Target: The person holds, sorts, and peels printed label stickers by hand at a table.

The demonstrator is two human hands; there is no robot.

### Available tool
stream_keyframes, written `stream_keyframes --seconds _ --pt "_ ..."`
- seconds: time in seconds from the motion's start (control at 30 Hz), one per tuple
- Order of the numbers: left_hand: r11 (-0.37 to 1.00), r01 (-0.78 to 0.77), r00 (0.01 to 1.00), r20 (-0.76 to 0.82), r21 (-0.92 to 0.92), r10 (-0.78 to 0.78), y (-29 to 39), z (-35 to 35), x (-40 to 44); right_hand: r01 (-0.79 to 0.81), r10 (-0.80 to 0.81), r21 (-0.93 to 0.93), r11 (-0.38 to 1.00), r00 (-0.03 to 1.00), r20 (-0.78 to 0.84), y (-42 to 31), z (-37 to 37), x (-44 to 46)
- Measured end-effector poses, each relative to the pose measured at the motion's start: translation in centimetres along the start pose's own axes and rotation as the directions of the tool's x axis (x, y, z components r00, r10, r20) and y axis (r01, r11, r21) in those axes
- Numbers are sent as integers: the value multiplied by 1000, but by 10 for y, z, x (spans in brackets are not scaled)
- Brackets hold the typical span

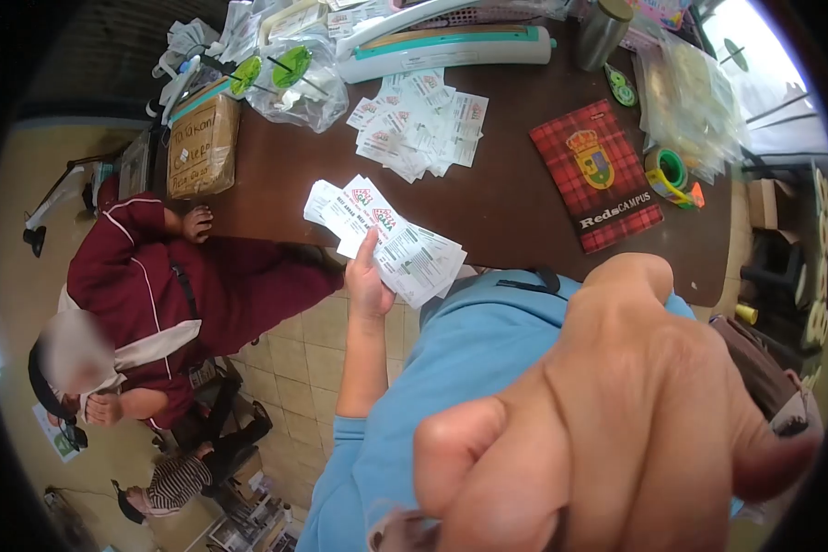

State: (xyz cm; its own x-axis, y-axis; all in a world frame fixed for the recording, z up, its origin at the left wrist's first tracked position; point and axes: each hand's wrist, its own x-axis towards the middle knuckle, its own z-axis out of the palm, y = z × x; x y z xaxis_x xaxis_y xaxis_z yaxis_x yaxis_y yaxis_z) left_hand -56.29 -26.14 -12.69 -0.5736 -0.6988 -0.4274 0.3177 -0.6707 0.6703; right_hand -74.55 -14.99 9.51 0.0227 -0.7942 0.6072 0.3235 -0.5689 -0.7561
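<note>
My left hand is closed on a fanned stack of printed paper labels, thumb on top, just past the table's front edge. The labels are white with red and green print. A loose pile of similar labels lies on the table beyond them. My right hand is raised very close to the camera and fills the lower right. Its back and bent fingers show, but the fingertips are cut off, so whether it grips anything is hidden.
On the brown table are a red plaid notebook, a green tape roll, a white-and-teal sealer-like device, a metal bottle, plastic bags and a taped cardboard box. A person in maroon sits at the left.
</note>
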Motion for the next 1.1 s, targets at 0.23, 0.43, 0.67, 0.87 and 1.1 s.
stream_keyframes --seconds 0.23,0.43,0.67,0.87,1.1 --pt "1000 -9 998 -65 15 10 5 9 -14 -226 144 460 858 968 207 37 -19 -23" --pt "999 -42 993 -108 -21 39 15 -3 -21 -673 679 -469 571 709 -191 151 -54 -75" --pt "954 -188 974 -166 -233 151 12 -34 -56 -727 798 -457 513 600 -59 214 12 -77" --pt "837 -275 953 -17 -473 303 -2 -90 -121 -778 808 -238 581 518 282 233 62 -74" --pt "836 -408 912 -205 -367 355 1 -89 -183 -746 801 -415 520 258 540 239 110 -66"
